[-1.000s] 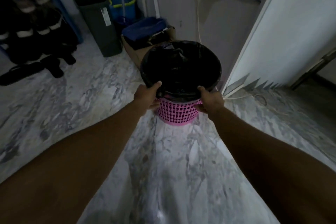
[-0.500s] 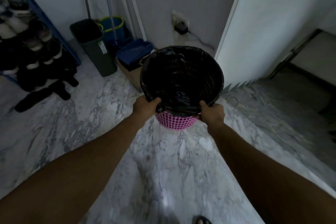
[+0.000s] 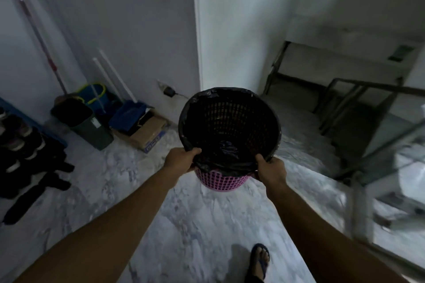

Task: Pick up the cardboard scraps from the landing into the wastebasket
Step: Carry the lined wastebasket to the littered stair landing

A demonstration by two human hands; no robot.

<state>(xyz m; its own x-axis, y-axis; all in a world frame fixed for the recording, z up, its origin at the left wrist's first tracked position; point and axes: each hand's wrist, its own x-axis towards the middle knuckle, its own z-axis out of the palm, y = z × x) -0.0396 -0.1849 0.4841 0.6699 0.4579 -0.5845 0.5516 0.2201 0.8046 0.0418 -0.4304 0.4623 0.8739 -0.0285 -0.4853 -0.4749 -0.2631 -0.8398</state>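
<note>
While both hands grip its near rim, left hand (image 3: 181, 159) at 8 o'clock, right hand (image 3: 271, 171) at 4, the wastebasket (image 3: 230, 126) hangs above the marble floor (image 3: 188, 225). Carry step, I'd say. No cardboard scraps visible; next: find them, set basket beside.

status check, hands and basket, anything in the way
Left hand and right hand grip wastebasket rim. Basket carried, black liner in. No scraps in sight. Stairs ahead.

Marble floor (image 3: 195, 225) lies open ahead; cardboard box (image 3: 147, 132) and bin (image 3: 87, 125) crowd the left wall.
</note>
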